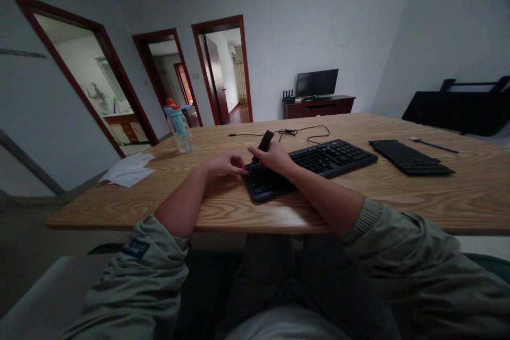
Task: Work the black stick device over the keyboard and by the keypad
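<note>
A black keyboard (pixel 319 162) lies at a slant on the wooden table in front of me. At its left end, the curled fingers of my left hand (pixel 225 164) grip the edge. My right hand (pixel 274 156) is closed around a black, oblong tool (pixel 263 144), held tilted over the keyboard's left part. The tool's lower end is mostly hidden by my fingers, so its exact kind does not show. Beyond the keyboard, a thin black cable (pixel 289 132) lies loosely bundled.
Right of the keyboard lies a flat, dark ridged piece (pixel 410 156), with a blue-handled brush (pixel 434 144) behind it. White tissues (pixel 127 169) and a clear bottle with a red and blue lid (pixel 179 126) are at the left. The wooden table's (pixel 223 207) front edge runs under my forearms.
</note>
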`<state>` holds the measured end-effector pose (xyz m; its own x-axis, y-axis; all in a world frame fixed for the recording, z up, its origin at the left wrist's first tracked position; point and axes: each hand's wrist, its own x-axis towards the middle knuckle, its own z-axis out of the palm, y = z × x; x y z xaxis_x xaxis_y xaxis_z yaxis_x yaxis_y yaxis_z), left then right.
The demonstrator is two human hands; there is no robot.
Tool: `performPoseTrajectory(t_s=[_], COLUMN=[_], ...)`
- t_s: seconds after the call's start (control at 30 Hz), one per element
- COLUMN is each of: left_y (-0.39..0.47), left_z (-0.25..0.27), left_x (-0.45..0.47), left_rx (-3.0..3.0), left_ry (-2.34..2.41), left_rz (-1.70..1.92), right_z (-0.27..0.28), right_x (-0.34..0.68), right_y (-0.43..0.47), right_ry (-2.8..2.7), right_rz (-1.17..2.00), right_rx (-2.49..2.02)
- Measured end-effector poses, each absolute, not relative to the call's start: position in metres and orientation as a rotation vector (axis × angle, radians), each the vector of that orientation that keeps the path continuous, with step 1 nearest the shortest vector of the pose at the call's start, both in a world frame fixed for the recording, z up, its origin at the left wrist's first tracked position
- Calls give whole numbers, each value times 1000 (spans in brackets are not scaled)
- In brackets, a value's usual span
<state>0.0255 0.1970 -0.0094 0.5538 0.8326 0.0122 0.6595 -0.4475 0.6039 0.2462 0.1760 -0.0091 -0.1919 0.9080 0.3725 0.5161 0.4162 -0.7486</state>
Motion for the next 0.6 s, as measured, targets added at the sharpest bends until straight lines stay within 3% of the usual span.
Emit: performPoseTrajectory(t_s=[0.33,0.6], left_y=[206,197], left_z=[-15,-10], left_x=[8,26], left_rx=[2142,2106], left_ry=[1322,1186], left_rz=[669,439], right_z=[-16,-15], right_x=[246,248], right_y=[180,177], right_ry=[-1888,-1964], right_rz=[549,584], right_rx=[-1098,-1076])
